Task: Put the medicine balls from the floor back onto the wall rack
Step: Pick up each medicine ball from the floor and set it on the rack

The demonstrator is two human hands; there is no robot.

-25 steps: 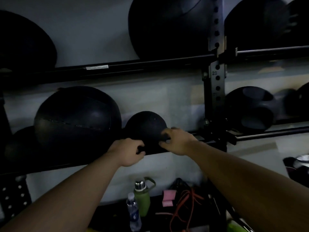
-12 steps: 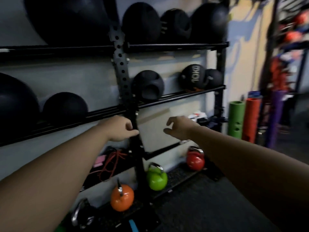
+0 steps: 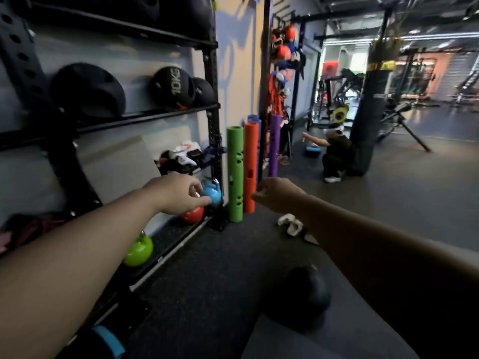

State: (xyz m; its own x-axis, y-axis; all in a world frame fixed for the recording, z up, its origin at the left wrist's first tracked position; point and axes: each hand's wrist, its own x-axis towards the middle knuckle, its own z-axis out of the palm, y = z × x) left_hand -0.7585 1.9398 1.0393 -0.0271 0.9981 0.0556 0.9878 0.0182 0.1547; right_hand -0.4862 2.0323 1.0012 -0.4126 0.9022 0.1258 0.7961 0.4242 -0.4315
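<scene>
hands reach forward in the air: the left hand [image 3: 178,194] and the right hand [image 3: 278,195] both have loosely curled fingers, holding nothing and touching nothing, with a gap between them. the medicine ball [image 3: 307,294] lies on the dark floor [image 3: 207,281] at about 5 o'clock, under the right forearm and well apart from the wall rack [image 3: 145,117], which runs along the left from 7 to 11 o'clock. on the rack's middle shelf sit a 10kg ball [image 3: 173,86] and a handled ball [image 3: 88,90], with bare rail between them. on its bottom ledge stand a green kettlebell [image 3: 138,251], a red kettlebell [image 3: 192,215] and a blue kettlebell [image 3: 213,193]. just past the rack's end post stand upright foam tubes [image 3: 235,174]. open floor stretches toward 2 o'clock, where a crouching person [image 3: 334,154] is beside a hanging punch bag [image 3: 368,112]. a small white object [image 3: 290,225] lies on the floor between the ball and the tubes.
</scene>
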